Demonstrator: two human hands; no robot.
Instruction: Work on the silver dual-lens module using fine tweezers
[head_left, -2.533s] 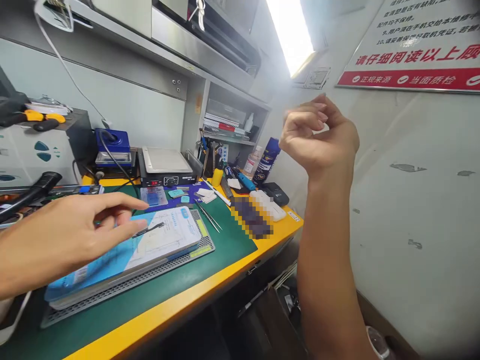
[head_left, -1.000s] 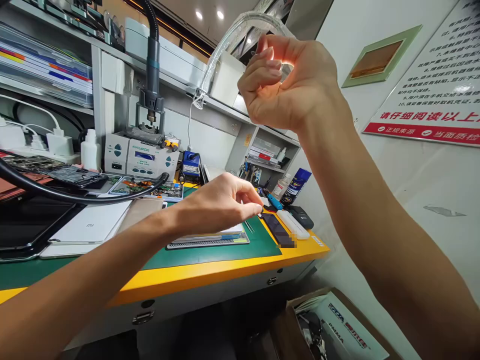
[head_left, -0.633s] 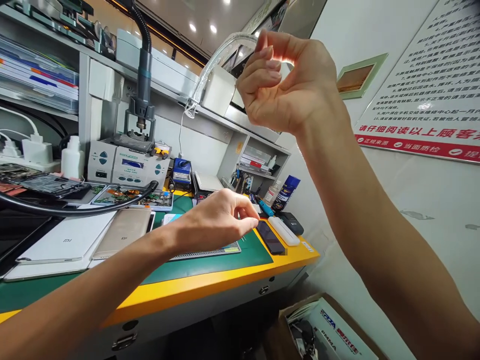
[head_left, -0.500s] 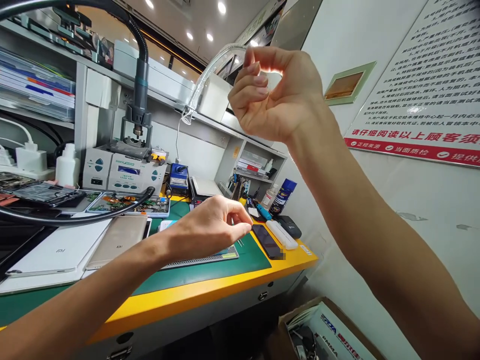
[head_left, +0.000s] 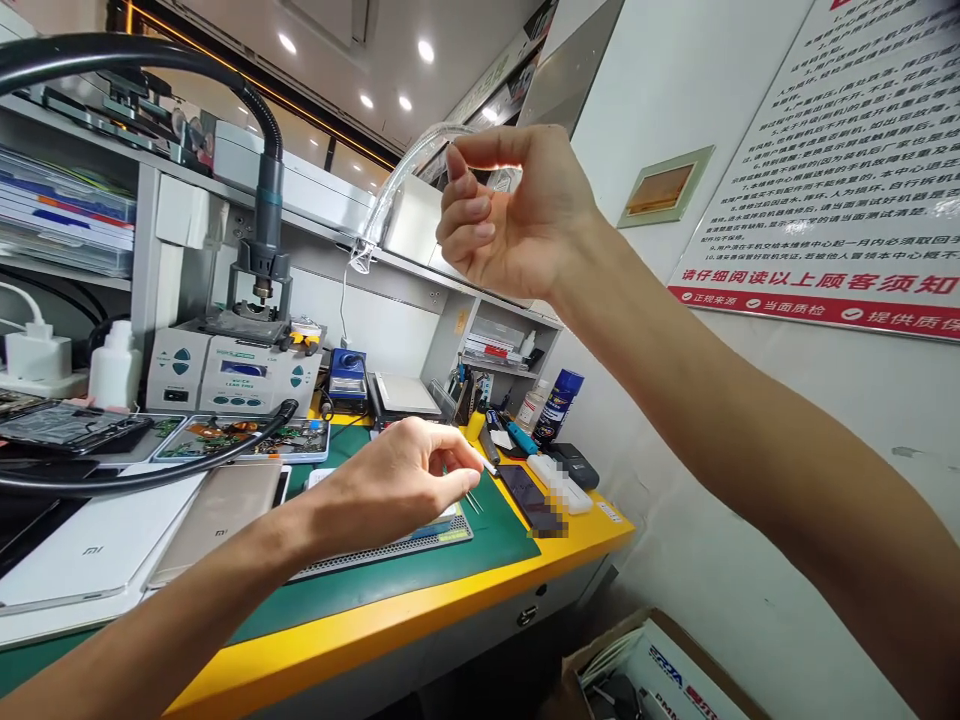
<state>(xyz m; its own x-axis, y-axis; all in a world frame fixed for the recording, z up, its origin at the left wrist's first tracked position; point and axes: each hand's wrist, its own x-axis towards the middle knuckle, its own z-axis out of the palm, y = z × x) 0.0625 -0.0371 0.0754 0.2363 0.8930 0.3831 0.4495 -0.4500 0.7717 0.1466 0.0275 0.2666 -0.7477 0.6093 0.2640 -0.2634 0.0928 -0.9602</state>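
My right hand (head_left: 517, 215) is raised high in front of the shelf. Its fingers are curled in, with the index finger bent into a pinch; anything thin between the tips is too small to make out. A clear curved tube (head_left: 405, 175) with a bright glow arches up behind that hand. Low over the green mat (head_left: 360, 590), my left hand (head_left: 409, 480) pinches thumb and index finger together; what they hold, if anything, does not show. Under the left hand lies a perforated metal plate (head_left: 420, 540). Thin metal tips (head_left: 472, 503) show beside its fingers. A dark phone (head_left: 531, 497) lies to the right.
A hot-air rework station (head_left: 240, 375) stands at the back left, its black hose (head_left: 135, 50) arching overhead. Tablets (head_left: 97, 540) lie at the left. Bottles (head_left: 559, 400) and a white case (head_left: 559, 483) sit at the right. An open cardboard box (head_left: 660, 660) is below the bench.
The view has tilted up slightly and shifted right. Both hands keep their pinched shape; the right has come a little down and left in view. A yellow object now shows behind the left hand.
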